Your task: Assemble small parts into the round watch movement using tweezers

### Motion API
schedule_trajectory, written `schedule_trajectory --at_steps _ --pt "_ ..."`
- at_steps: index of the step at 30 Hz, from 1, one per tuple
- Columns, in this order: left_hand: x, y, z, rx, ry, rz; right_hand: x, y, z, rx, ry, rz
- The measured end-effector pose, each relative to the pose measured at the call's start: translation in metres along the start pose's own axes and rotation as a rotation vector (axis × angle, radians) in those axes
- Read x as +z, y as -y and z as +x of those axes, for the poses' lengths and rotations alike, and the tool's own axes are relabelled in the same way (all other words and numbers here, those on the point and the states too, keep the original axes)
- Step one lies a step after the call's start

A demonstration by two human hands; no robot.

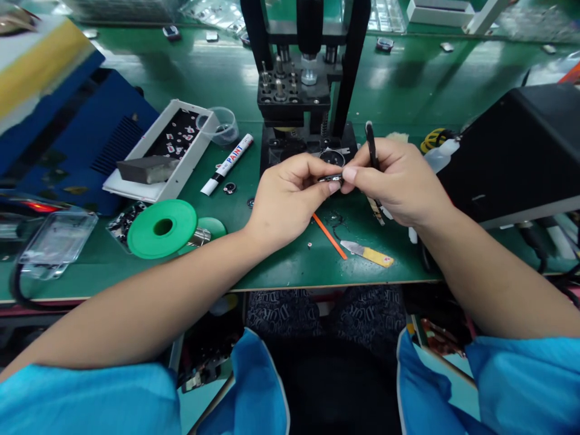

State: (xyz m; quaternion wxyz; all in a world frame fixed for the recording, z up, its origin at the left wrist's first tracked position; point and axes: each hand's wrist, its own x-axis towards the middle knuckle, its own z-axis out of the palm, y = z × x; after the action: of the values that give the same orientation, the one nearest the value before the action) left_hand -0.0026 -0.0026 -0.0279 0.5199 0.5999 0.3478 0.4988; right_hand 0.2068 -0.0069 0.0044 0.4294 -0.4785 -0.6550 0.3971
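Observation:
My left hand pinches a small dark part with a shiny edge between thumb and fingers. Thumb and forefinger of my right hand close at the right end of that same part. A slim black tool with a pale upper end sticks up out of my right hand; its lower end is hidden by the fingers. Just beyond the fingertips, a round dark piece lies at the base of a black hand press. An orange stick and a yellow-handled blade lie below my hands.
To the left are a paint marker, a white box of small parts, a clear cup and a green spool. A black box-shaped device stands at right. The green table's front edge runs below my wrists.

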Motion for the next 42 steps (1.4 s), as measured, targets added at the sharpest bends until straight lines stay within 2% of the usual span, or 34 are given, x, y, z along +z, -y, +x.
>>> schedule_trajectory --at_steps 8,12,15,22,29,34,42 --pt "-0.0007 0.003 0.0018 0.017 0.012 -0.064 0.0011 0.0015 0.0016 0.0 0.001 0.066" --pt "-0.0001 0.0045 0.0022 -0.019 0.036 -0.094 0.0 0.0002 0.0028 -0.03 -0.029 0.072" --pt "0.0005 0.0041 0.0017 -0.012 0.044 -0.054 -0.0021 -0.0001 0.0027 -0.058 -0.044 0.01" --pt "-0.0007 0.0018 0.0017 0.107 0.035 0.16 -0.0041 -0.0009 0.0024 -0.076 -0.069 -0.135" --pt "-0.0006 0.0041 0.0017 0.108 0.065 0.209 -0.0042 0.0004 0.0018 -0.1 -0.049 -0.222" --pt "-0.0011 0.0026 0.0013 0.071 0.064 0.209 -0.0038 0.0049 0.0013 -0.088 -0.018 -0.273" --pt "-0.0008 0.0 0.0039 -0.023 0.048 0.117 -0.0036 0.0029 0.0023 -0.08 -0.081 -0.306"
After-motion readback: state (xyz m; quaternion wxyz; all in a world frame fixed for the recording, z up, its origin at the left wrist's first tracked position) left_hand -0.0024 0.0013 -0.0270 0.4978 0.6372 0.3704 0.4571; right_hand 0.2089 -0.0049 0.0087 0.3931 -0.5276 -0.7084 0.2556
